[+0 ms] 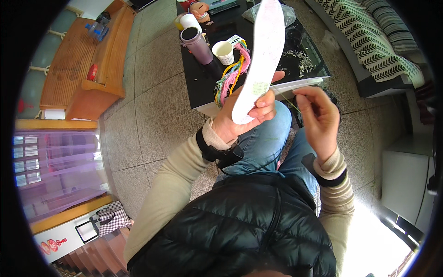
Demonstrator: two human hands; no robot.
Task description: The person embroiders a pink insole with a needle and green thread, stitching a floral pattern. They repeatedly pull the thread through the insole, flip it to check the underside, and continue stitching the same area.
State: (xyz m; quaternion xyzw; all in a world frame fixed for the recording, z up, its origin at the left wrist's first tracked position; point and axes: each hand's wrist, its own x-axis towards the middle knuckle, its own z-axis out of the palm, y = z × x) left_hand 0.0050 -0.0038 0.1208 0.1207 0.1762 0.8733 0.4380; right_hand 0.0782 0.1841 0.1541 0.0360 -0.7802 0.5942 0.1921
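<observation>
A white shoe insole [268, 45] is held up over the near edge of the black table, its heel end gripped by my left hand [242, 117]. A small patch of green stitches [260, 88] shows on the insole near my fingers. To the right, my right hand [316, 116] pinches something thin, perhaps a needle, between thumb and forefinger. A green thread [285, 98] runs between the insole and my right hand. Behind my left hand, a bundle of coloured embroidery threads [238, 67] lies on the table, attached to a white card with holes [236, 40].
On the black table [193, 83] stand a purple tumbler [199, 46], a paper cup [223, 52] and a white roll [190, 22]. A clear plastic bag [289, 15] and scattered small scraps [303, 62] lie on the right. A wooden bench [78, 65] is at left, a sofa [380, 48] at right.
</observation>
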